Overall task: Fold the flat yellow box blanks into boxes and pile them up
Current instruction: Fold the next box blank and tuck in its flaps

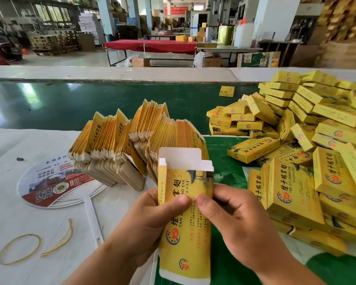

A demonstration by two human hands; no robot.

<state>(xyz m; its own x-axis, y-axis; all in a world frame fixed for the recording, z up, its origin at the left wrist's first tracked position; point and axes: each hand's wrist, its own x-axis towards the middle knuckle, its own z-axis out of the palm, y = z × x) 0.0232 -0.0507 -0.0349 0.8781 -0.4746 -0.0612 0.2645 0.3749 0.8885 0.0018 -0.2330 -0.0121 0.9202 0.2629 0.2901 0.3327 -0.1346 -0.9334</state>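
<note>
Presently, item by item from the left of the frame. Lower left, on the white bench (12, 202): a rubber band (19, 248) and a printed hand fan (56, 184), lying flat. Centre left: flat yellow blanks (119, 153), standing on edge in a fanned stack, just beyond the hands. Lower centre: the box in hand (185, 212), opened partly into a sleeve, long axis running from bottom to top of frame, white top flaps up and unfolded, bottom end nearest the camera also open. Left hand (152, 221): fingers curled behind the box's left edge, thumb pinching its front face. Right hand (232, 219): likewise pinching, thumb on the front face almost touching the left thumb, fingers behind the right edge. Both hands sit mid-length, equally near the flaps. Right of frame: folded boxes (308, 140), heaped loosely, close beside the right hand.
</note>
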